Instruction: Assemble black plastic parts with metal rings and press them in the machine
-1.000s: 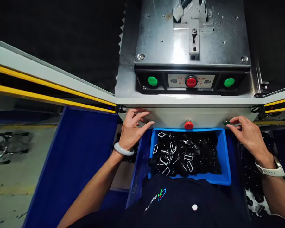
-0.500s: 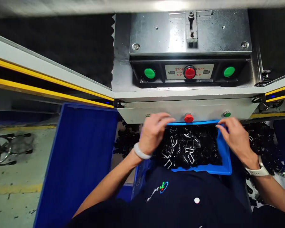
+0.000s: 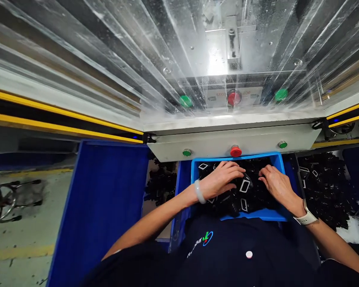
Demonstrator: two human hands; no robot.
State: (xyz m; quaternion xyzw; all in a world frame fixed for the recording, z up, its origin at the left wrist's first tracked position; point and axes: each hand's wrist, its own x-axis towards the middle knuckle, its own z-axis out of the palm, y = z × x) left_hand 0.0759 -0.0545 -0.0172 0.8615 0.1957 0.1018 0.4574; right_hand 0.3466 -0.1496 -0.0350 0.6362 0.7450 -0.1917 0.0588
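Observation:
A blue plastic bin [image 3: 197,158] below the machine's front panel is full of small glossy black parts, some with white rectangular outlines [image 3: 244,186]. Over the left half of these parts is my left hand [image 3: 223,177], its fingers stretched to the right and slightly bent, thumb apart. My right hand [image 3: 277,184] is above the bin's right side, palm turned inward, fingers curved with a gap to the thumb. Nothing shows in either hand. Whether the fingertips touch the parts is hard to tell.
A ribbed transparent guard [image 3: 122,52] covers the metal plate and its green and red buttons. On the front panel [image 3: 209,145] are a red knob [image 3: 235,150] and two green buttons. More black parts lie at right [image 3: 323,191] and left. A large blue panel [image 3: 101,199] stands at left.
The transparent guard has come down over the metal plate. Both hands have moved from the far edge of the bin, by the front panel, to over the black parts, closer to my body.

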